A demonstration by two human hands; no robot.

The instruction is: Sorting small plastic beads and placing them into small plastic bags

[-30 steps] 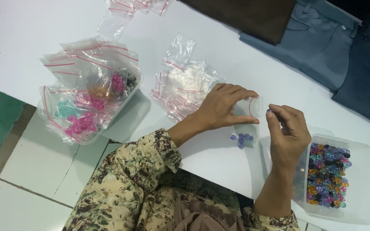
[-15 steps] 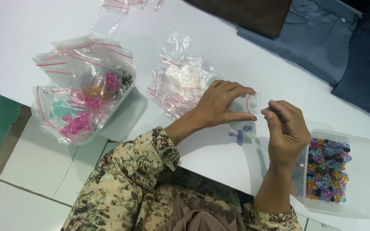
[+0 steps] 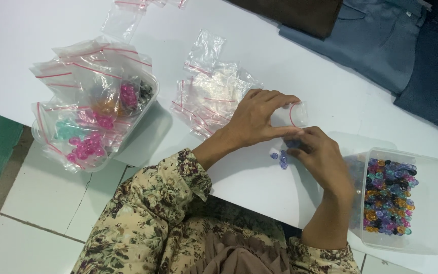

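Together, left hand (image 3: 257,119) pinching small clear bag (image 3: 296,114), right hand (image 3: 320,157) fingers curled, seemingly pinching purple beads (image 3: 281,158).

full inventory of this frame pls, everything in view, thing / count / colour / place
small zip bag: one, clear with red seal line, held in the left hand's fingertips
loose beads: a few, purple-blue, on the table under the hands
bead tub: one, clear plastic, holds mixed-colour beads, right of the hands
pile of empty zip bags: many, clear with red seals, table centre
tub of filled bags: one, clear; bags of pink, teal and orange beads, left side
table: one, white
folded cloth: several pieces, blue-grey and dark brown, top right
floor tiles: white, green strip at the left edge
floral sleeves: two, beige and brown
left hand: holds the small bag
right hand: fingertips at the bag's mouth
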